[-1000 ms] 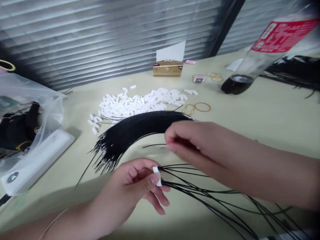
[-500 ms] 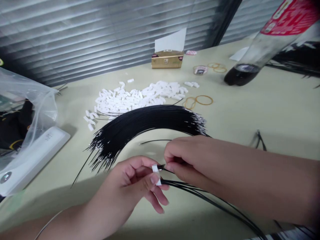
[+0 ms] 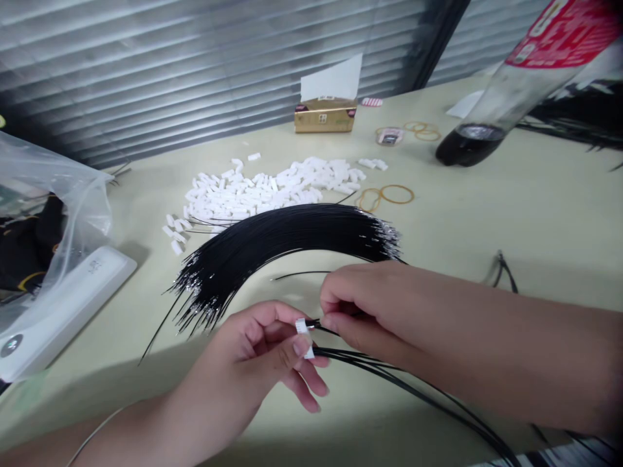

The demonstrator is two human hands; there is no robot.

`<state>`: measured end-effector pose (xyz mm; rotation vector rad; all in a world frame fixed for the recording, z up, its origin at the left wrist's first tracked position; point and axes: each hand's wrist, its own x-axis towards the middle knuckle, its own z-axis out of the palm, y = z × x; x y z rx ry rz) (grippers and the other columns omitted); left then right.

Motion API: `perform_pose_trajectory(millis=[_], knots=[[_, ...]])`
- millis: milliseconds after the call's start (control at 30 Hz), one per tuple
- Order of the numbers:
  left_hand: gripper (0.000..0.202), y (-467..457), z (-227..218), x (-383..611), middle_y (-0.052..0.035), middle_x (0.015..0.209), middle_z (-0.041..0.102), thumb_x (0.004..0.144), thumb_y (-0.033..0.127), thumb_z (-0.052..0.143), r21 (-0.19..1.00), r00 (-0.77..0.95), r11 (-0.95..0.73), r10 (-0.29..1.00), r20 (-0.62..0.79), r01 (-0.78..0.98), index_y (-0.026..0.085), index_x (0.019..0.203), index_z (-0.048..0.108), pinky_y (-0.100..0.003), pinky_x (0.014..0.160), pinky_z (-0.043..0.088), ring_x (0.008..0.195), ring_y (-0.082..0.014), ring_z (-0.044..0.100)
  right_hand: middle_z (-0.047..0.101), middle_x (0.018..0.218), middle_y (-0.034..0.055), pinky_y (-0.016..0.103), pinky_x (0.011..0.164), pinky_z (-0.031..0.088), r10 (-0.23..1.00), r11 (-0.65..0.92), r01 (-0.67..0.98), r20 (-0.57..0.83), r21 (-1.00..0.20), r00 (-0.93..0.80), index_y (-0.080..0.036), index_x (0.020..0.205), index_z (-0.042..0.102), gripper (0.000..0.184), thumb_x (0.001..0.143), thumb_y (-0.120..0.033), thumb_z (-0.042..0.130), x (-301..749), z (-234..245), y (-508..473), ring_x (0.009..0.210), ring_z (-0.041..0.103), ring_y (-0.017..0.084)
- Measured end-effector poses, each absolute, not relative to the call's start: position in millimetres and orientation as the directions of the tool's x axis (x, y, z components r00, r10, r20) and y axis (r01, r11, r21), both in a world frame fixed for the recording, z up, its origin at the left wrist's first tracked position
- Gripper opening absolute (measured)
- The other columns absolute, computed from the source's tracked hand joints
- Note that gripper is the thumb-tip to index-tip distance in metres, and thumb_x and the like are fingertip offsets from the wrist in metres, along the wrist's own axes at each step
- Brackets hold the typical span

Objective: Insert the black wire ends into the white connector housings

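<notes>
My left hand (image 3: 265, 353) pinches a small white connector (image 3: 305, 337) between thumb and fingers, with several black wires (image 3: 389, 379) running out of it to the lower right. My right hand (image 3: 370, 308) is closed in a pinch on one thin black wire, its tip right at the connector's upper end. Just behind both hands a thick curved bundle of black wires (image 3: 277, 243) with bare metal tips lies on the table. Farther back sits a heap of white connectors (image 3: 263, 191).
Rubber bands (image 3: 387, 194) lie behind the bundle. A gold tissue box (image 3: 325, 117) stands at the back, a cola bottle (image 3: 516, 84) leans at the top right, a clear plastic bag (image 3: 43, 214) and white power strip (image 3: 63, 305) are at the left.
My right hand came down from the wire bundle with one wire and brought its tip to the connector held by my left hand, which stayed in place. The view shifted slightly.
</notes>
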<state>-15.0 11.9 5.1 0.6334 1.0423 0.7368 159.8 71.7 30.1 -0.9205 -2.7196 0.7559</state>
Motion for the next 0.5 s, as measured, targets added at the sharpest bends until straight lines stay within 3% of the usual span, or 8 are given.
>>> perform_pose_trajectory(millis=[500], knots=[[0.011,9.8,4.2,-14.0,0.0027,0.06,0.064,0.077,0.021,0.064,0.768,0.297,0.605,0.788,-0.539,-0.212,0.013,0.073,0.058,-0.02,0.057,0.053,0.05,-0.008,0.062,0.05,0.053,-0.0024,0.026,0.049,0.032,0.635,0.694,0.543,0.048,-0.473,-0.771,-0.02,0.062,0.049,0.025,0.084,-0.01,0.043,150.1,22.5,62.5,0.047,0.044,0.011]])
